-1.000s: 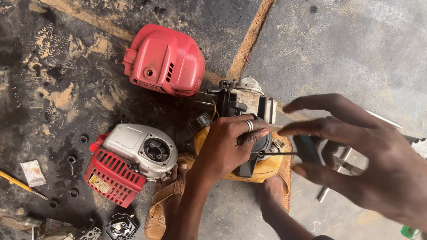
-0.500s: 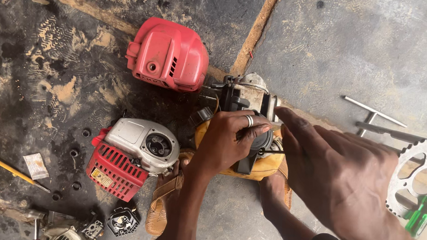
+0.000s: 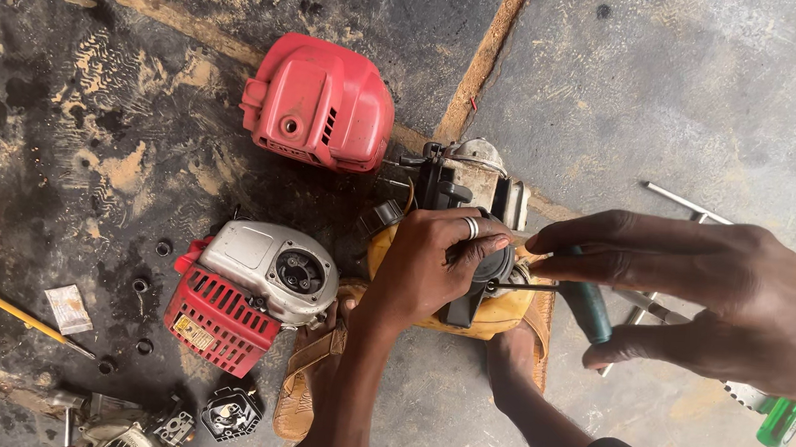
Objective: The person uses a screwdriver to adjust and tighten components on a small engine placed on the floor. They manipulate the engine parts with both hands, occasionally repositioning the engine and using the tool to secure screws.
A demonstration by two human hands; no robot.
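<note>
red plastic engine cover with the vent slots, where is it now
In the head view, the red plastic engine cover lies on the floor at upper centre-left, just left of the small engine, above the left hand.

Scattered on the stained concrete floor (image 3: 682,94) were a red engine cover (image 3: 318,104), a grey-and-red starter housing (image 3: 251,293), a small black cylinder part (image 3: 232,414), and dark washers (image 3: 141,285).

Open grey concrete floor (image 3: 700,95) lay upper right, free for a hand to pass. Approach from the left was blocked by the red plastic engine cover (image 3: 318,104) and the red-and-silver recoil starter housing (image 3: 251,293), just beside the small yellow-tanked engine (image 3: 465,255). Both hands crowded the engine: left hand (image 3: 428,267) on top, right hand (image 3: 706,298) with a dark-handled screwdriver (image 3: 582,304) closing the right side. Small black washers (image 3: 141,286) dotted the lower left.
</note>
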